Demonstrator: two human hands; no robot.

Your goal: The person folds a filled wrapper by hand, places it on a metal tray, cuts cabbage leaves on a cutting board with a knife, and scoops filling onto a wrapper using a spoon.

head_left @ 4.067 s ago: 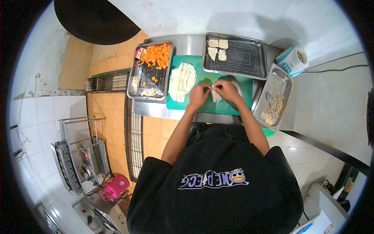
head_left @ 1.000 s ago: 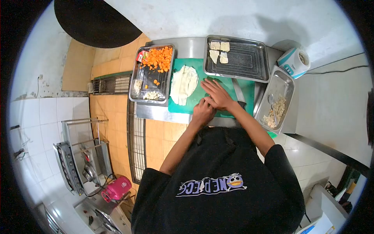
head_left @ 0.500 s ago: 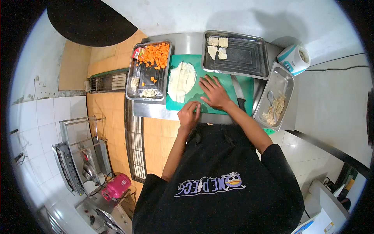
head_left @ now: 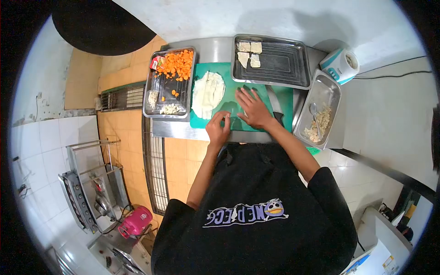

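A green cutting board (head_left: 232, 80) bears a stack of pale flat wrappers (head_left: 208, 95) on its left part. Near the board's front edge is my left hand (head_left: 218, 129), its fingers bent and apart, with nothing visible in it. My right hand (head_left: 255, 110) lies palm down with spread fingers on the board, right of the wrappers. Beyond my right hand, a knife (head_left: 274, 100) with a black handle rests on the board. In the dark tray (head_left: 288, 62) behind it sit several pale folded pieces (head_left: 250, 54).
A tray at the left (head_left: 147, 94) holds orange carrot slices (head_left: 177, 64) and small pale pieces. At the right, a metal pan (head_left: 333, 89) contains chopped filling and a spoon (head_left: 316, 120). Behind it stands a white and teal container (head_left: 339, 66). A pink gas cylinder (head_left: 135, 221) is at lower left.
The folded piece between my fingers earlier is no longer visible. My hands have moved apart; the right one has spread flat on the board, and the left has shifted left.
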